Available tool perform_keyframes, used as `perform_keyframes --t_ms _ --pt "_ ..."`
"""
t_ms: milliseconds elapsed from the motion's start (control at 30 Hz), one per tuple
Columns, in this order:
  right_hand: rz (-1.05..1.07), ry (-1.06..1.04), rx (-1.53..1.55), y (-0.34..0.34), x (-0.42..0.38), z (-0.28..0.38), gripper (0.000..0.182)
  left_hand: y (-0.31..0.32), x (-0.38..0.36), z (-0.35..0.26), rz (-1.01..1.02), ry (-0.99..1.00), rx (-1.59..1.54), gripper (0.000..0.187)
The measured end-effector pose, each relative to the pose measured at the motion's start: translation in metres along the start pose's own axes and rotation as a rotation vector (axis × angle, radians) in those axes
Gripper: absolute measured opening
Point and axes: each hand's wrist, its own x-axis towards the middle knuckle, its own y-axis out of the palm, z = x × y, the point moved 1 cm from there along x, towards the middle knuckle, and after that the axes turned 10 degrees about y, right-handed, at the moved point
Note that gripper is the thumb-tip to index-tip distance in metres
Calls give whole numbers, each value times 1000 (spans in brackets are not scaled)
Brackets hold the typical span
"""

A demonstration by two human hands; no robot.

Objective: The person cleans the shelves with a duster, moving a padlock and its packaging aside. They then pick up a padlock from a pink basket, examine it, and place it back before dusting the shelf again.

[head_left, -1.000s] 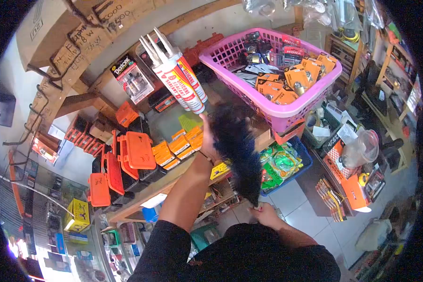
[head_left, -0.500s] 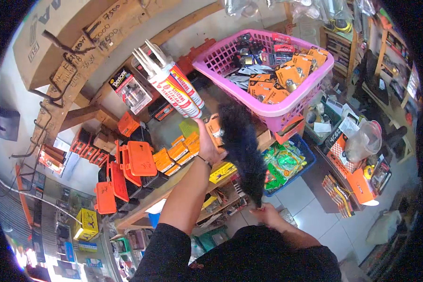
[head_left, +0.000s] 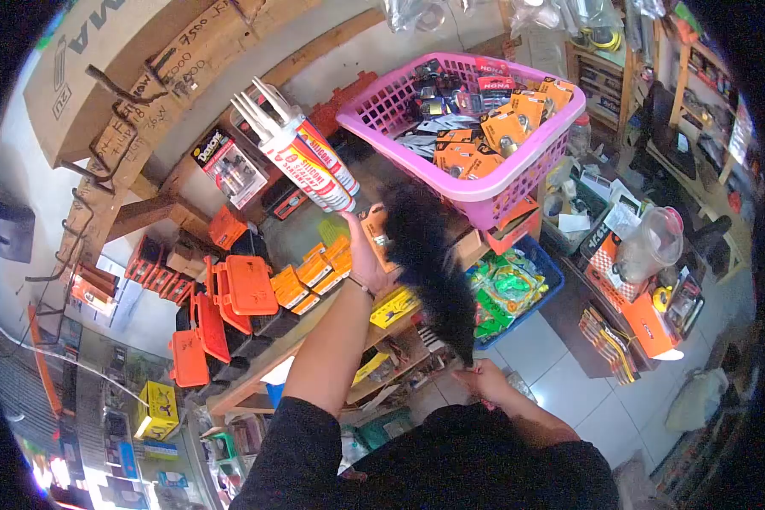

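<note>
The left hand (head_left: 367,255) is raised to the shelf, fingers curled around one small orange carded packet (head_left: 376,228). The right hand (head_left: 482,380) is closed on the handle end of one black feather duster (head_left: 427,263), whose plumes rise between both hands and brush the shelf edge. Above stands a bundle of white silicone sealant cartridges (head_left: 302,157), apparently three. One pink plastic basket (head_left: 518,161) of orange packets sits just right. Two orange plastic cases (head_left: 229,293) stand left.
</note>
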Motion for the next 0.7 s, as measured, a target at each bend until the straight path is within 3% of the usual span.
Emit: perform_keyframes --t_ms 100,133,233,267,300,333,367,400,467,500,567,633,700 --pt "-18 -117 -189 7 -10 6 38 -32 13 9 299 -100 -158 83" --pt "-18 -117 -187 4 -17 12 38 -33 16 11 307 -230 -225 80" --pt "-28 -116 -202 -1 -25 21 41 -17 5 7 407 -137 -208 82" --pt "-58 -126 -77 1 -20 15 43 1 -4 7 1 30 -7 89" --pt "-88 -134 48 4 -17 9 45 -17 4 12 108 -86 -47 98" --pt "-84 -134 44 5 -16 6 45 -24 4 11 94 -167 -135 95" --pt "-65 -173 -125 7 -16 5 46 -29 5 11 87 -250 -221 92" --pt "-51 -212 -295 6 -16 6 46 -37 9 13 113 -209 -149 87" --pt "-36 -109 -217 -2 -35 28 45 -38 10 14 138 -143 -64 77" --pt "-6 2 -139 -5 -42 35 45 -30 11 11 230 -169 -213 78" --pt "-39 3 -139 -2 -39 27 45 -20 5 12 120 -77 -228 80" --pt "-76 4 -131 5 -29 11 45 -16 -2 8 212 -156 -183 79" --pt "-104 -389 -184 8 -18 -4 46 -38 9 14 327 -129 -222 82"
